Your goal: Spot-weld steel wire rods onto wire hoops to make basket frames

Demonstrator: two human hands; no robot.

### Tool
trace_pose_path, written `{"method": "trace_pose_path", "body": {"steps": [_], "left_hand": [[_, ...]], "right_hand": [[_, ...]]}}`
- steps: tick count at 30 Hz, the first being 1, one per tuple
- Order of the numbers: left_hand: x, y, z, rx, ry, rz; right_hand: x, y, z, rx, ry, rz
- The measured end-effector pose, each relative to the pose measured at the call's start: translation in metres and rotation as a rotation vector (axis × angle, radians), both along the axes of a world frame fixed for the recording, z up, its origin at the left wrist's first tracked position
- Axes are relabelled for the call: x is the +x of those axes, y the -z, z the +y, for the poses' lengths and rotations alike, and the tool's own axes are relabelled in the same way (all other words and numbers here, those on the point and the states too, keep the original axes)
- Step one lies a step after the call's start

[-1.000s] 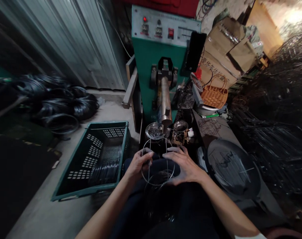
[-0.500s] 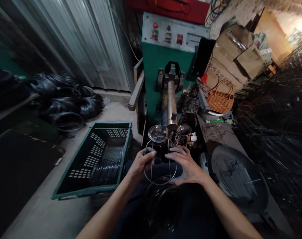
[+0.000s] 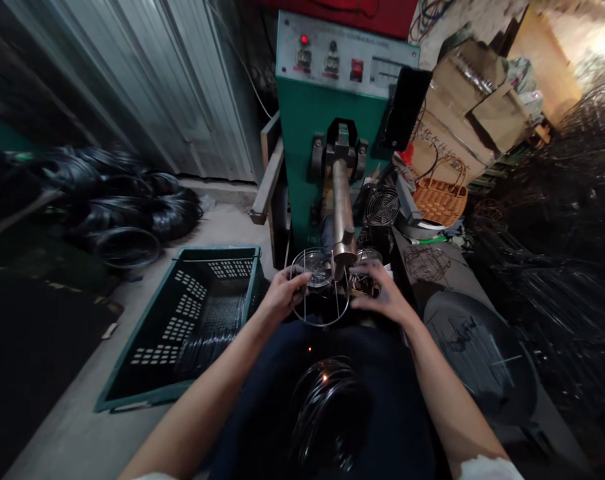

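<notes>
A round metal wire ring with two straight cross wires (image 3: 323, 325) is held up at the machine's welding arm (image 3: 341, 207), its upper edge by the arm's tip. My left hand (image 3: 285, 291) pinches the ring's left side between thumb and fingers. Just right of the ring, my right hand (image 3: 382, 293) is curved with thumb and fingers apart; whether a fingertip touches the wire is unclear. Small orange sparks (image 3: 324, 378) show below the ring and at the arm's tip. A bundle of shiny wire rings (image 3: 327, 400) lies on my lap.
Left stands a green plastic crate (image 3: 177, 393) holding dark wire pieces. Behind it lie black wire coils (image 3: 127, 247). The green machine (image 3: 302, 113) rises ahead. On the right are a dark round pan (image 3: 442, 307) with thin rods, a wicker basket (image 3: 440, 200) and cardboard boxes (image 3: 452, 147).
Both hands and the ring have moved forward, away from my lap, to the welding arm's tip. Sparks have appeared. My right hand has shifted to the ring's right, and the lap bundle is more exposed.
</notes>
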State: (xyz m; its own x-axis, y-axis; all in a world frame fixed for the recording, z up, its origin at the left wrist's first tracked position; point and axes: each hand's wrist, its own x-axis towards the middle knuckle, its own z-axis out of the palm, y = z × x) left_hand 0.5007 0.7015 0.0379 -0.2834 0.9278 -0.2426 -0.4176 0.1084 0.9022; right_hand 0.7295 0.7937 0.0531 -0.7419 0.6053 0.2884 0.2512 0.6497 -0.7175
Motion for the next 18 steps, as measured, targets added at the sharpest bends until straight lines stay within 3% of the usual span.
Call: {"method": "trace_pose_path", "body": {"steps": [3, 6, 10, 18], "left_hand": [[-0.013, -0.004, 0.032, 0.064, -0.001, 0.009], [-0.022, -0.003, 0.051, 0.110, 0.004, 0.017], [-0.030, 0.002, 0.062, 0.133, 0.007, 0.029], [-0.032, -0.001, 0.064, 0.151, -0.012, 0.048]], "right_hand": [[-0.021, 0.005, 0.041, -0.256, 0.091, 0.132], [-0.047, 0.008, 0.061, -0.339, 0.054, 0.125], [-0.070, 0.003, 0.061, -0.367, 0.038, 0.111], [-0.079, -0.012, 0.053, -0.442, 0.083, 0.149]]}}
